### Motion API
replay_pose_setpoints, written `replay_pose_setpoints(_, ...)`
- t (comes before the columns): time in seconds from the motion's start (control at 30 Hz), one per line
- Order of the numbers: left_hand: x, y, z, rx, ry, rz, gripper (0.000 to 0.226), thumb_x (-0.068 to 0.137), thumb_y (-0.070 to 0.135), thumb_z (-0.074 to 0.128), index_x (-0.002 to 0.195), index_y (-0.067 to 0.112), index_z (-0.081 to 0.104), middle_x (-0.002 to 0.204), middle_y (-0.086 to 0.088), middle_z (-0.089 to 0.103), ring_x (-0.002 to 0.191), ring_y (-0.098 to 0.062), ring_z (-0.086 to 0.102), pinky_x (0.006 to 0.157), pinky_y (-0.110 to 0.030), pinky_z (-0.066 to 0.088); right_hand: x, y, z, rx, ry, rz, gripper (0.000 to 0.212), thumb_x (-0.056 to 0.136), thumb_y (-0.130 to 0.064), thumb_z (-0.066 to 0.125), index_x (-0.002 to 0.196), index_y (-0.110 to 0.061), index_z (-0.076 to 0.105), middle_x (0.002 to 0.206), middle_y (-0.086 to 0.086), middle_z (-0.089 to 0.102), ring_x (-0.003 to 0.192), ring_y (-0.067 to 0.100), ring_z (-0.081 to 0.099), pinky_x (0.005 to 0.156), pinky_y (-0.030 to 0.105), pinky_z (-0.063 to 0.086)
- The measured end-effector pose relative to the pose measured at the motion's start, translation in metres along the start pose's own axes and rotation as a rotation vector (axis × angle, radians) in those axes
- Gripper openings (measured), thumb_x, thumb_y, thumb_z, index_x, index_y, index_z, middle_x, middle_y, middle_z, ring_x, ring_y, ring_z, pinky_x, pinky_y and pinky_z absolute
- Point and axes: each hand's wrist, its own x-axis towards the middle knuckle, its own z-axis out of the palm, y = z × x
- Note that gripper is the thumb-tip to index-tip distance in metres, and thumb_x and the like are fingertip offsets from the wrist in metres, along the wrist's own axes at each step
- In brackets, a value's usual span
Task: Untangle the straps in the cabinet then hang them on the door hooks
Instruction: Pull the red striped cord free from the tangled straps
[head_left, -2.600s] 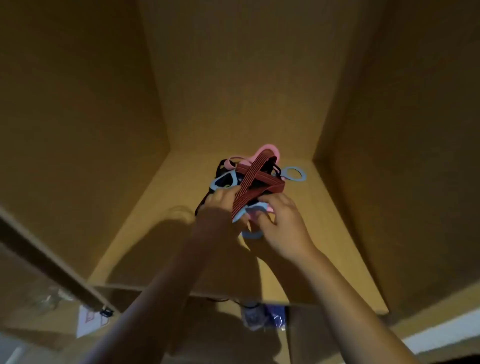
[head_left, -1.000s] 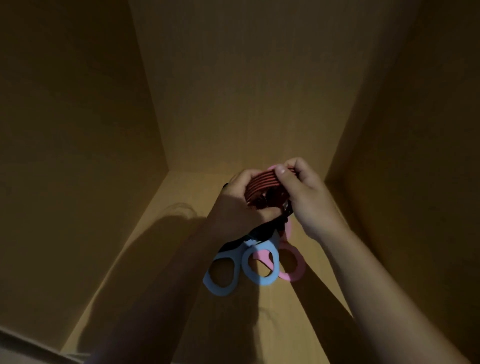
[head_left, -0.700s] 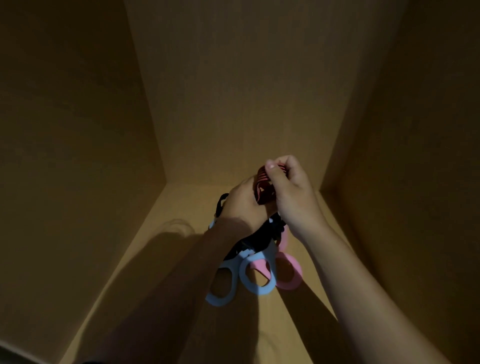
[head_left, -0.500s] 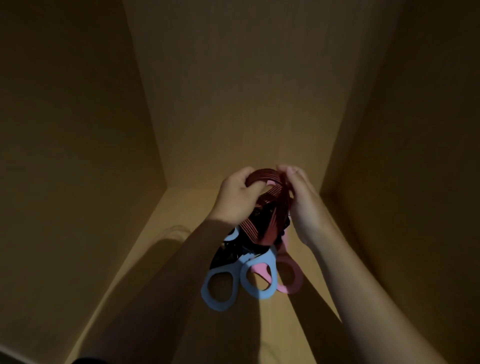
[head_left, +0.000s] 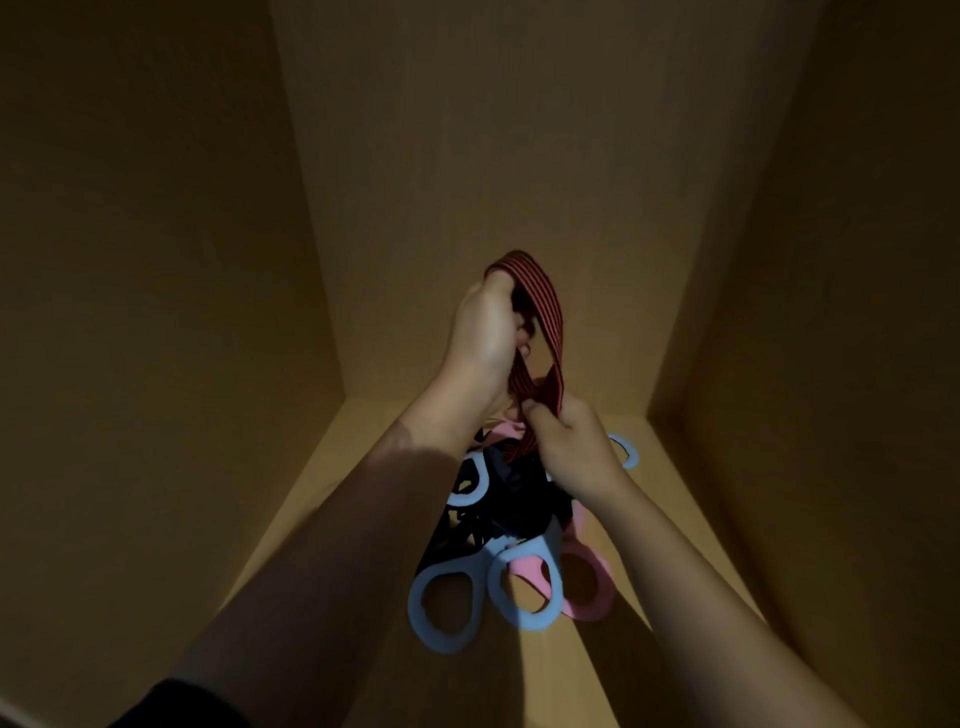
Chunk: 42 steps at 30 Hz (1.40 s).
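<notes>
One red strap (head_left: 548, 317): dark-striped band, standing up out of the heap as a tall loop before the cabinet's back wall (head_left: 493, 156). Its two runs cross just above the right hand. Its lower end drops into the heap and cannot be followed there.
Left hand (head_left: 485, 332): raised, fingers curled round the top of the loop. The fingertips are hidden behind the band.
Right hand (head_left: 571, 447): lower than the left hand and apart from it. Thumb and fingers pinch the band at the crossing, and the palm side is turned away.
Heap of straps (head_left: 519, 499): lies on the cabinet floor (head_left: 685, 519), under and between the two wrists. The black bands in its middle merge into shadow, so their number cannot be told.
Near blue loops (head_left: 445, 643): two, side by side and touching, at the near edge of the heap.
Pink loop (head_left: 605, 590): just beside them, partly under one blue loop and shaded by the right forearm.
Upper blue loop (head_left: 480, 486): at the heap's edge beside the left forearm, its inside dark.
Far blue loop (head_left: 631, 452): mostly hidden behind the right hand, with only an arc showing.
Cabinet walls: plain wood on both sides, dim, and cut off by the frame.
Sleeve (head_left: 176, 706): dark, on the left arm, cut off at the bottom edge.
</notes>
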Motion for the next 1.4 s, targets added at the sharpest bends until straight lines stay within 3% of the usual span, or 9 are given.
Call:
replay_pose_setpoints(0.27,0.007,-0.046,-0.013,0.127,-0.168,-0.208,0.101,0.054,0.089,0.037,0.127,0.02,0.054,0.135,-0.006,0.053,0.126,-0.021,0.047,0.111,-0.047,0.032,0.038,-0.046,-0.025,0.033,0.023,0.064,0.029,0.091,-0.004,0.033,0.071,-0.015,0.051,0.063,0.0,0.051,0.054,0.013,0.047,0.046,0.017,0.038)
replay_pose_setpoints(0.37,0.0,-0.067,-0.015,0.12,-0.334,-0.235,0.093,0.062,0.087,0.035,0.131,0.026,0.049,0.128,0.001,0.057,0.121,-0.015,0.051,0.109,-0.042,0.037,0.043,-0.056,-0.024,0.277,0.058,0.214,0.03,0.091,0.0,0.033,0.069,-0.011,0.051,0.06,0.002,0.051,0.053,0.014,0.049,0.041,0.015,0.04)
replay_pose_setpoints(0.47,-0.002,-0.085,-0.021,0.286,-0.434,-0.121,0.041,0.08,0.062,0.051,0.097,0.027,0.065,0.098,0.0,0.068,0.098,-0.017,0.063,0.093,-0.034,0.047,0.047,-0.063,-0.021,0.449,0.071,0.307,0.025,0.092,0.0,0.035,0.074,-0.009,0.051,0.061,0.004,0.049,0.054,0.014,0.046,0.045,0.021,0.044)
replay_pose_setpoints(0.6,-0.001,-0.074,-0.02,0.225,-0.265,-0.067,0.021,0.083,0.035,0.065,0.075,0.016,0.064,0.074,-0.008,0.062,0.069,-0.021,0.058,0.064,-0.027,0.046,0.059,-0.066,-0.03,0.782,0.164,0.389,0.017,0.095,-0.003,0.034,0.085,-0.008,0.046,0.064,0.004,0.045,0.054,0.013,0.045,0.047,0.022,0.048)
replay_pose_setpoints(0.8,0.009,-0.038,-0.008,0.017,-0.092,0.004,0.03,0.085,0.029,0.063,0.06,0.018,0.052,0.034,0.009,0.041,0.032,-0.004,0.039,0.037,-0.012,0.033,0.046,-0.026,-0.03,0.496,0.081,0.444,0.037,0.092,-0.043,0.046,0.102,-0.011,0.061,0.084,0.007,0.065,0.078,0.018,0.062,0.072,0.028,0.05)
replay_pose_setpoints(0.97,0.022,-0.038,-0.004,-0.313,0.035,-0.22,0.037,0.082,0.04,0.065,0.06,0.019,0.044,0.042,0.007,0.035,0.036,-0.006,0.033,0.038,-0.019,0.029,0.014,-0.001,-0.009,0.525,-0.261,0.37,0.05,0.083,-0.064,0.043,0.109,-0.025,0.061,0.11,0.007,0.068,0.103,0.02,0.063,0.092,0.035,0.048)
replay_pose_setpoints(1.17,0.03,-0.043,-0.015,-0.601,0.076,-0.342,0.041,0.081,0.05,0.061,0.057,0.021,0.046,0.042,0.009,0.04,0.036,-0.004,0.037,0.036,-0.015,0.034,-0.006,0.008,-0.001,0.336,-0.234,0.199,0.026,0.088,-0.028,0.059,0.107,-0.011,0.063,0.107,0.019,0.068,0.099,0.026,0.066,0.093,0.038,0.051)
replay_pose_setpoints(1.27,0.037,-0.052,-0.028,-0.478,0.024,-0.29,0.043,0.084,0.054,0.053,0.079,0.012,0.06,0.067,0.0,0.059,0.065,-0.013,0.059,0.064,-0.025,0.054,-0.002,0.002,-0.003,0.379,-0.145,0.155,0.019,0.09,-0.025,0.057,0.106,-0.017,0.062,0.103,0.009,0.07,0.092,0.018,0.068,0.079,0.025,0.055)
replay_pose_setpoints(1.4,0.019,-0.083,-0.037,-0.003,-0.216,-0.287,0.069,0.087,0.064,0.033,0.122,0.009,0.054,0.117,-0.007,0.062,0.111,-0.019,0.059,0.098,-0.034,0.045,0.012,-0.004,-0.006,0.609,-0.004,0.224,0.021,0.091,-0.029,0.055,0.1,-0.011,0.062,0.093,0.008,0.072,0.084,0.018,0.069,0.077,0.032,0.055)
